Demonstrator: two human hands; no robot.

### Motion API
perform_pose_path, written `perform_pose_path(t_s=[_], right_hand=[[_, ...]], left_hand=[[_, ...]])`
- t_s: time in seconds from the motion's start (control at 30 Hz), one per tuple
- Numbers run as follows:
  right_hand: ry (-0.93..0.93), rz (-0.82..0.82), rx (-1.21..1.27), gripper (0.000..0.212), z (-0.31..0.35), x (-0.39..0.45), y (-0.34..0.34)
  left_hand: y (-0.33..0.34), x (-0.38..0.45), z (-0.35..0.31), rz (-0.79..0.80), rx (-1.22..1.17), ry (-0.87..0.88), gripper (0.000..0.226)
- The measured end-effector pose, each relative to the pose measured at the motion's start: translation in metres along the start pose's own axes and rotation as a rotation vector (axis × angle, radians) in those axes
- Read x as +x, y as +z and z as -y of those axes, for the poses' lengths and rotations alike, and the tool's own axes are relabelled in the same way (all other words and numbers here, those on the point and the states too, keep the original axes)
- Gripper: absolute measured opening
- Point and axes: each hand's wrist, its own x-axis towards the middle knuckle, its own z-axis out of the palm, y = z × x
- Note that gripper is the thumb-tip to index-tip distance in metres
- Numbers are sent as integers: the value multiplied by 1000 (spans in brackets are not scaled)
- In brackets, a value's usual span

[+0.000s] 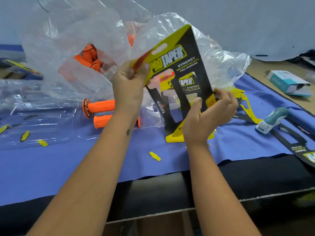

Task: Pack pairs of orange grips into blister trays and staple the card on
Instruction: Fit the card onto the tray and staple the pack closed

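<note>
Head view only: yellow-and-black printed card (177, 68) held up above the blue cloth (85, 160), tilted, top edge leaning away to the upper left. Left hand (129, 86) pinching the card's top left corner near the hang slot, thumb on the front face, other fingers curled behind. Right hand (209, 114) gripping the lower right edge, thumb on the front, fingers wrapped round the back. Large cut-out windows in the card, a second card (182, 84) visible through the opening. Looks thin, light and fairly stiff but easy to crease at the narrow strips between the windows, so best taken by the solid borders at the corners, as now; glossy print likely a bit slippery under a light pinch. Two orange grips (100, 108) lying side by side on the cloth left of the left forearm, partly under clear plastic; rubbery, ribbed, probably easy to take round the barrel, not fragile. More orange grips (92, 60) inside the big clear bag (71, 40) behind. Clear blister trays (39, 114) at far left, thin, flexible, hard to see, likely to buckle if squeezed mid-span. Stapler (271, 120) on the cloth at right, untouched, well apart from both hands. Small yellow punch-outs (154, 156) scattered on the cloth. Open box (289, 82) far right.
</note>
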Motion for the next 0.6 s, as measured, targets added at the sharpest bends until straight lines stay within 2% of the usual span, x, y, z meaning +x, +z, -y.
perform_pose_path(t_s=[0.1, 0.17, 0.23, 0.3, 0.37, 0.47, 0.6], right_hand=[[-4, 32, 61, 36, 2, 0, 2], [98, 117, 257, 23, 11, 2, 3], [296, 283, 486, 14, 22, 7, 6], [443, 479, 617, 18, 33, 16, 12], [521, 657, 647, 24, 47, 26, 22], [580, 852, 640, 16, 67, 33, 37], [423, 1017, 525, 12, 83, 21, 52]], left_hand=[[-16, 10, -9, -60, -8, 31, 14], [-26, 20, -18, -58, 45, 58, 14], [-35, 32, -28, -22, 157, 89, 20], [-44, 43, -37, 23, 280, 94, 32], [-54, 51, -45, 88, 399, 88, 41], [-69, 55, -52, 260, 623, 89, 44], [-82, 45, -50, 511, 778, 95, 45]])
